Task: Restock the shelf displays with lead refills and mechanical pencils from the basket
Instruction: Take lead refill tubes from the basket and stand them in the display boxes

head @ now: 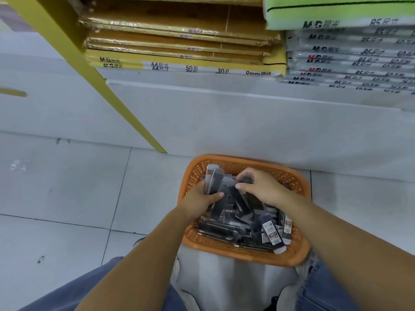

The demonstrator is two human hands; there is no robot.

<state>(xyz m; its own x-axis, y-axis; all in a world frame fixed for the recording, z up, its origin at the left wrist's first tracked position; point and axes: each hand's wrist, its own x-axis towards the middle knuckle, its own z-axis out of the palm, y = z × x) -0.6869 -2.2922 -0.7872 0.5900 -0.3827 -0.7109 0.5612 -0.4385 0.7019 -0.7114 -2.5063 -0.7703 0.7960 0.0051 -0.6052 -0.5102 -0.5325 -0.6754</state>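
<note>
An orange plastic basket (247, 254) stands on the tiled floor in front of me, filled with several dark blister packs of lead refills and pencils (272, 236). My left hand (201, 198) is inside the basket and grips a small upright bundle of packs (213, 179). Over the basket's middle, my right hand (261, 187) pinches another dark pack (247, 178) between thumb and fingers. The packs under both hands are partly hidden.
A white shelf base (224, 117) runs across just behind the basket. On it lie stacks of yellow loose-leaf paper packs (179, 55) and clear-wrapped packs (350, 59). A yellow slanted post (107, 86) comes down at left. My knees in jeans (94, 286) flank the basket.
</note>
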